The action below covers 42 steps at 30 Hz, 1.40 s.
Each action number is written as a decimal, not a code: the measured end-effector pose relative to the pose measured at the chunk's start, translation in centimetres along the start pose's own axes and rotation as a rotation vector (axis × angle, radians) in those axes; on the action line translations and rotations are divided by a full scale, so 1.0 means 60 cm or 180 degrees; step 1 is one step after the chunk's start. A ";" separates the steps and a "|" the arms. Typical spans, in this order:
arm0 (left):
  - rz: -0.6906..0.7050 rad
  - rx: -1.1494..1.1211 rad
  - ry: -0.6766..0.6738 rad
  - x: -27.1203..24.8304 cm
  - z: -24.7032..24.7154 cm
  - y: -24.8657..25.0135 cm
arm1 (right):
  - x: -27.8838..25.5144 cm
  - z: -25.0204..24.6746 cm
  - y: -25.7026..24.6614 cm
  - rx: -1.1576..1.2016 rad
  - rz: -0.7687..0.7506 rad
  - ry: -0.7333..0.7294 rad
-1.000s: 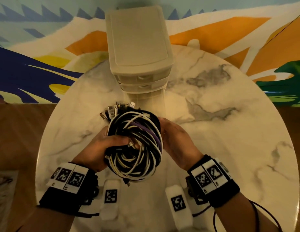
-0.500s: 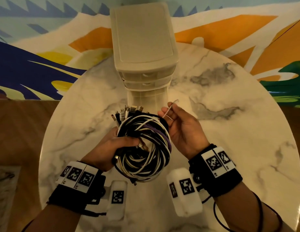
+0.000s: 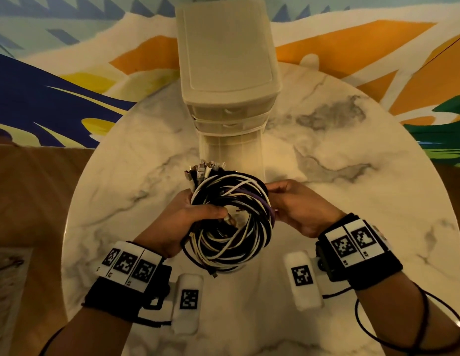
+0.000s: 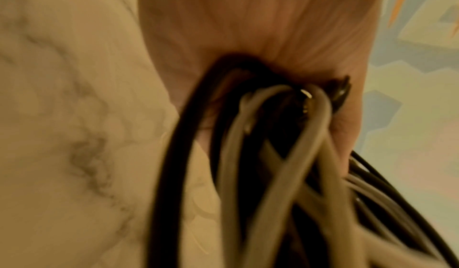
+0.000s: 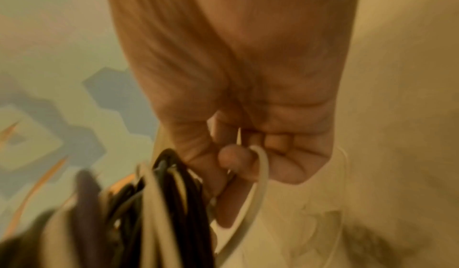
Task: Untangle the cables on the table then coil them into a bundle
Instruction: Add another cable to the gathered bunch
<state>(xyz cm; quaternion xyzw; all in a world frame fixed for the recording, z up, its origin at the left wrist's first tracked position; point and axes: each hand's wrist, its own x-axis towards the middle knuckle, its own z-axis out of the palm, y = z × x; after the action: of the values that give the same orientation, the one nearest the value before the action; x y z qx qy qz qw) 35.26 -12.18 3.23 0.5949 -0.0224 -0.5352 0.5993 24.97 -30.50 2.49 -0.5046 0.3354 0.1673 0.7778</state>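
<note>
A coil of black, white and purple cables (image 3: pixel 234 222) is held just above the marble table (image 3: pixel 365 181), with its connector ends (image 3: pixel 204 170) sticking out at the top left. My left hand (image 3: pixel 198 213) grips the coil's left side, thumb across the loops; the left wrist view shows the cables (image 4: pixel 248 154) running out of the left hand's (image 4: pixel 248 26) closed palm. My right hand (image 3: pixel 285 201) sits against the coil's right edge. In the right wrist view its curled fingers (image 5: pixel 275 140) and thumb pinch a thin white strip (image 5: pixel 259 176) beside the coil (image 5: pixel 168 193).
A beige plastic drawer unit (image 3: pixel 226 60) stands on the far side of the round table, right behind the coil. Wooden floor (image 3: pixel 31 196) lies past the table's left edge, and a painted wall (image 3: pixel 56 80) rises behind.
The right hand, which had lifted a thin white strip above the coil, has come back down against the coil's right edge. The left hand keeps its grip; the coil has tilted a little.
</note>
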 end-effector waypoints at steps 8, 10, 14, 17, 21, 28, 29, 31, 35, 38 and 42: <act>-0.0081 0.0295 -0.0134 0.005 0.014 -0.001 | 0.012 0.017 0.010 0.1249 0.0562 -0.0052; -0.0083 0.0393 -0.0161 0.005 0.017 -0.002 | 0.010 0.017 0.004 0.1328 0.0657 -0.0006; -0.0099 0.0460 -0.0014 0.010 0.020 -0.008 | 0.014 0.016 -0.004 0.0980 0.0534 -0.0061; -0.0111 0.0418 0.0149 0.014 0.022 -0.009 | 0.016 0.015 -0.005 0.0874 0.0274 0.0043; -0.0039 0.0229 0.0542 0.025 0.015 -0.003 | 0.013 0.018 -0.005 0.1104 0.0086 -0.0156; 0.0020 0.0255 0.0927 0.066 0.009 0.020 | 0.035 0.014 -0.003 0.1089 -0.0380 0.0295; 0.0014 0.0233 0.0948 0.072 0.011 0.023 | 0.040 0.011 -0.002 0.1017 -0.0441 0.0354; -0.0002 0.0173 0.1006 0.082 0.012 0.029 | 0.048 0.011 -0.003 0.0836 -0.0552 0.0445; 0.0014 0.0132 0.1099 0.101 0.018 0.037 | 0.048 0.014 -0.005 -0.0059 -0.1200 0.1030; 0.0071 0.0245 0.1220 0.110 0.022 0.038 | 0.035 0.004 0.014 -0.1112 -0.1808 0.1697; -0.0006 0.0190 0.1268 0.116 0.028 0.039 | 0.020 0.008 0.059 -0.1284 -0.1639 0.1676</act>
<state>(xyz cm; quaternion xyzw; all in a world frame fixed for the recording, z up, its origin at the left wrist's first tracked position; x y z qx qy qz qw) 38.57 -18.65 1.17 0.7066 0.0814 -0.4066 0.5735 23.87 -28.61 -0.58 -0.7396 0.3461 -0.1049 0.5676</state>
